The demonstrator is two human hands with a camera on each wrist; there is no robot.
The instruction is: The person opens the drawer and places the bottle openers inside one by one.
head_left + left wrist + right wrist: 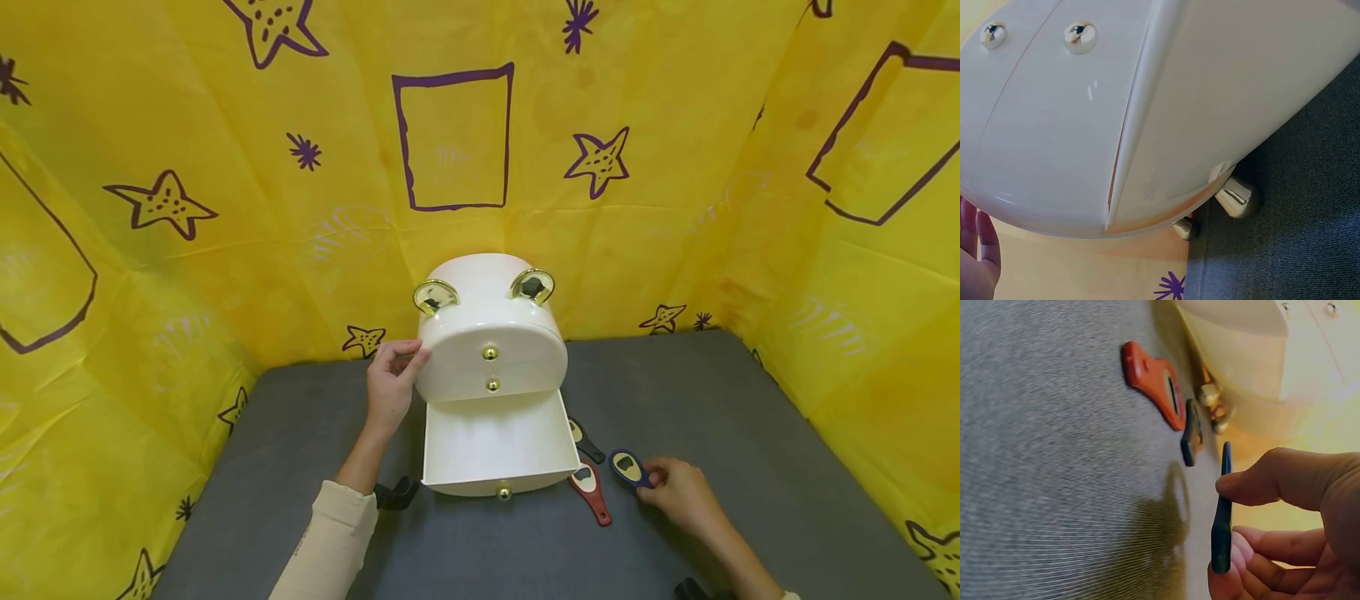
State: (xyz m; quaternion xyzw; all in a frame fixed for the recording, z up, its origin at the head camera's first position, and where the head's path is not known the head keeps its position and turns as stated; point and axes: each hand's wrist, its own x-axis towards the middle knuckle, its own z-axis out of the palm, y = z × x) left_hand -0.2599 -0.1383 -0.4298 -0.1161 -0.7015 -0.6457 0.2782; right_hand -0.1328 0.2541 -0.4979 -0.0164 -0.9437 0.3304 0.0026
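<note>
A white drawer box (491, 279) with gold ears and gold knobs stands at the centre, its bottom drawer (495, 442) pulled out. Against the box's left side, my left hand (392, 385) touches with its fingertips, the fingers fairly straight. Over the table to the right, my right hand (684, 496) pinches a blue bottle opener (627, 467) between thumb and fingers. In the right wrist view this blue opener (1222, 531) shows edge-on, raised above the table. A red bottle opener (592, 493) and a black bottle opener (588, 442) lie by the drawer's right side, partly hidden by it.
The grey table (750, 433) is backed by yellow cloth walls (345, 133) with purple drawings. Short gold feet (1235, 197) hold the box off the table. Dark straps (397, 494) sit at my wrists.
</note>
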